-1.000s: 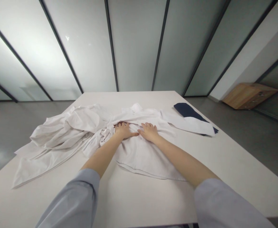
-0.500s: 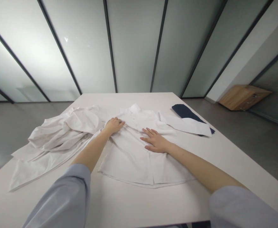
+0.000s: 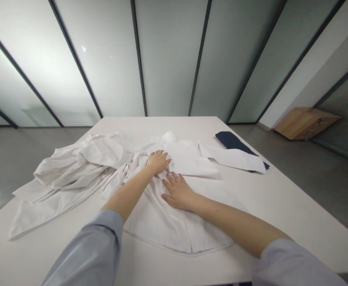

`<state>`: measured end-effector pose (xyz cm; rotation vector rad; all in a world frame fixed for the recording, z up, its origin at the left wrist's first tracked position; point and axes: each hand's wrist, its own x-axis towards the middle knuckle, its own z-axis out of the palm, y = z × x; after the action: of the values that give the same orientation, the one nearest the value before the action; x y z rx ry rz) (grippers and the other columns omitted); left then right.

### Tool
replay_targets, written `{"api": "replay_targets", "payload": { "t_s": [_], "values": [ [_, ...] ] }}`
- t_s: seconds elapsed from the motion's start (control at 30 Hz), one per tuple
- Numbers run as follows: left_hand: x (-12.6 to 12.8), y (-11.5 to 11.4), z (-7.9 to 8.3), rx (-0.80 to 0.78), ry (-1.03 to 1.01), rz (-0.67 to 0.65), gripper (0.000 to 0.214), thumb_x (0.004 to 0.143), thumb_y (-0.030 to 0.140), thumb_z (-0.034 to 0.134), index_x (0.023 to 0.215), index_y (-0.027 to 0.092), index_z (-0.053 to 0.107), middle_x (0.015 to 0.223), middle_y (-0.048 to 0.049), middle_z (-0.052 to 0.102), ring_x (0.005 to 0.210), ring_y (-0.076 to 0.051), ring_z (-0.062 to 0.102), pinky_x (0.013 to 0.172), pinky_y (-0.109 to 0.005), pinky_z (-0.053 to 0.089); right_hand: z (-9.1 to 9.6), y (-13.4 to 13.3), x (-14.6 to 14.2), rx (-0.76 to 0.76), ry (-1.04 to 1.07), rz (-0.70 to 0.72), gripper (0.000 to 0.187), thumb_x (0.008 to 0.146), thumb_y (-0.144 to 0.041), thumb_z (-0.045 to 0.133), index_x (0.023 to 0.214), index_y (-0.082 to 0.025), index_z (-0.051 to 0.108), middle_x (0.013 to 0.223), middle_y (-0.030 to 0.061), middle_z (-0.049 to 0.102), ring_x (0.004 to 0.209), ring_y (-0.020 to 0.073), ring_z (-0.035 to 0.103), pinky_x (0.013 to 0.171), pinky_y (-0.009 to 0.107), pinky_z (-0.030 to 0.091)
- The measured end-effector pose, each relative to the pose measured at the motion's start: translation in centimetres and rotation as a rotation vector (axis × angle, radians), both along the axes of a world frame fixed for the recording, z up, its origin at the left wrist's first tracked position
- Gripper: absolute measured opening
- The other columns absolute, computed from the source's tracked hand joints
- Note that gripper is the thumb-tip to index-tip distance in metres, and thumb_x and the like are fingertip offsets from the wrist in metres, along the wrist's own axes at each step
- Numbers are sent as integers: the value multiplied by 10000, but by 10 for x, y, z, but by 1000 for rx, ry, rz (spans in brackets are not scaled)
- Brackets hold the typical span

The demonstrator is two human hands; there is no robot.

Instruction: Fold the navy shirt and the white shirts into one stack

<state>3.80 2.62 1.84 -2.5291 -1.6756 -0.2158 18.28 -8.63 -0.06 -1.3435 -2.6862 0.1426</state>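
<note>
Left hand (image 3: 158, 162) is on the shirt front, fingers curled into the cloth; can't tell if it's pinching anything. Right hand (image 3: 178, 193) is open, fingers spread, palm down on the shirt, just below and to the right of the left hand. White button-front shirt (image 3: 164, 226) lies on a white table (image 3: 283, 206), collar (image 3: 169, 137) at the far side, curved hem (image 3: 176, 248) toward me. Cloth is rumpled around my left hand and looks smoother toward the right shoulder. One sleeve (image 3: 231, 159) runs out to the right, lying across a navy cloth (image 3: 231, 140). Bunched white fabric (image 3: 72, 167) is heaped to the left, touching the shirt; can't tell if it's the other sleeve or a separate garment.
</note>
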Motion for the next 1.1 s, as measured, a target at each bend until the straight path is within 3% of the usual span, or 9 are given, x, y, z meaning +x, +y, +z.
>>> {"api": "replay_targets", "payload": {
  "t_s": [0.1, 0.23, 0.37, 0.5, 0.67, 0.77, 0.87, 1.0, 1.1],
  "values": [
    [-12, 5, -12, -108, 25, 70, 543, 962, 547, 303, 1340, 206, 492, 1446, -140, 452, 1333, -326, 403, 1049, -527, 345, 15, 5, 10, 34, 52, 123, 488, 906, -521, 493, 1254, -199, 606, 1358, 136, 536, 1292, 298, 442, 1109, 490, 279],
    [-26, 8, -23, -174, 19, 29, 621, 961, 567, 267, 1449, 199, 372, 1561, -134, 275, 1433, -333, 238, 1115, -551, 245, 19, 50, 44, 88, 75, -73, 460, 951, -445, 434, 1308, -187, 565, 1399, 145, 499, 1302, 248, 441, 1105, 429, 305],
    [-31, 3, -17, -89, -31, -51, 521, 964, 489, 327, 1350, 182, 494, 1477, -131, 415, 1354, -268, 384, 1095, -422, 324, 1, 93, 79, -2, -77, -315, 522, 965, -492, 370, 1390, -213, 487, 1485, 133, 405, 1363, 303, 372, 1103, 491, 291],
    [-30, -10, -8, -29, -24, -14, 425, 933, 463, 406, 1153, 177, 629, 1215, -136, 610, 1182, -283, 523, 1027, -420, 381, -14, 106, 96, -5, -88, -385, 609, 953, -535, 356, 1452, -190, 411, 1536, 151, 308, 1402, 353, 289, 1114, 544, 243],
    [-35, -21, -15, -89, -39, 80, 516, 918, 523, 414, 1322, 220, 521, 1435, -128, 472, 1338, -328, 392, 1116, -512, 242, -18, 105, 100, 28, -15, -345, 561, 942, -494, 394, 1399, -181, 481, 1511, 143, 360, 1391, 324, 321, 1119, 514, 250],
    [-42, -21, -22, -139, -60, 107, 575, 926, 533, 390, 1401, 213, 436, 1522, -130, 360, 1397, -323, 320, 1126, -501, 236, -16, 106, 104, 63, 132, -281, 455, 938, -408, 391, 1262, -165, 599, 1402, 137, 507, 1315, 277, 439, 1098, 454, 313],
    [-47, -21, -22, -138, -71, 103, 572, 922, 519, 410, 1396, 200, 444, 1525, -129, 358, 1395, -303, 334, 1135, -459, 244, -12, 108, 112, 162, 395, -274, 367, 914, -352, 383, 1067, -185, 672, 1170, 117, 657, 1132, 247, 576, 1024, 413, 405],
    [-47, -23, -17, -150, -73, 87, 560, 923, 494, 423, 1384, 179, 463, 1517, -129, 373, 1385, -289, 357, 1136, -424, 261, -2, 112, 133, 336, 708, -493, 276, 858, -335, 419, 912, -194, 650, 992, 119, 679, 961, 249, 613, 893, 397, 480],
    [-48, -25, -15, -145, -81, 74, 542, 920, 481, 437, 1372, 185, 477, 1509, -123, 388, 1382, -279, 364, 1134, -412, 268, 5, 117, 160, 432, 789, -690, 227, 802, -283, 436, 878, -181, 624, 945, 136, 668, 913, 257, 603, 865, 406, 479]
  ]
}}
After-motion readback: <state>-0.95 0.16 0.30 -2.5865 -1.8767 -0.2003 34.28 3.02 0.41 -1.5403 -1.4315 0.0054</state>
